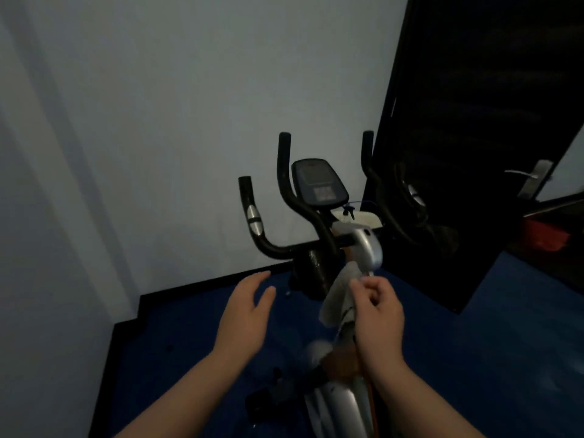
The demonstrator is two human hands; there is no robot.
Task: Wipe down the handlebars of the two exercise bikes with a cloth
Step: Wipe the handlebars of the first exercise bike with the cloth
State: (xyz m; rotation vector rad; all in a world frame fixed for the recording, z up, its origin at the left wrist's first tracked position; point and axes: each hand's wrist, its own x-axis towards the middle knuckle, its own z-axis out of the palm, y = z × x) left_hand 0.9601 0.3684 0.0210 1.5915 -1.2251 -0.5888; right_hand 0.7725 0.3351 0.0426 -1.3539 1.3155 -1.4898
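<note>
One exercise bike stands in front of me, its silver frame (368, 248) running toward the bottom edge. Black handlebars (286, 197) curve up on both sides of a dark console (319, 184); the left outer bar carries a silver grip sensor (253, 220). A pale grey cloth (336, 298) hangs over the frame below the handlebars. My right hand (377, 314) pinches the cloth's upper edge with curled fingers. My left hand (245, 314) hovers with straight fingers to the left of the frame, holding nothing. A second bike is not in view.
A grey wall (158, 137) stands close behind the bike. A dark door (467, 137) with a metal lever handle (524, 175) stands on the right, overlapping the right handlebars. Blue floor (189, 343) spreads below, and something red (546, 237) lies beyond the door.
</note>
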